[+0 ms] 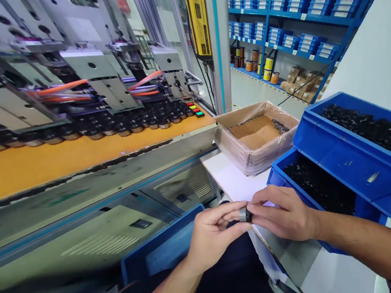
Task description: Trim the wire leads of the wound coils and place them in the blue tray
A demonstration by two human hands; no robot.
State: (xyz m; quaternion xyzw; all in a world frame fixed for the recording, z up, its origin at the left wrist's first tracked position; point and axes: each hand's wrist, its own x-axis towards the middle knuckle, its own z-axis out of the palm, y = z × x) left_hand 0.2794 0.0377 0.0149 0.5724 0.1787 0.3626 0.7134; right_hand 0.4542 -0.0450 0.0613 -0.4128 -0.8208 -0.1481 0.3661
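Between my two hands is a small part (244, 214), a silver metal ring or sleeve with a black piece at its right side. My left hand (212, 234) pinches the silver side between thumb and fingers. From the right, my right hand (281, 211) has its fingertips closed on the black side. Both hands are in front of my body, just off the edge of the white table (224, 173). The fingers cover much of the part, so its exact kind cannot be made out.
A cardboard box (250, 157) in clear plastic and stacked blue bins (355, 158) of small black parts stand right. On the left, a machine (94, 75) has a row of black-and-metal parts (123, 129) along its orange bench (74, 166). Below is another blue bin (163, 255).
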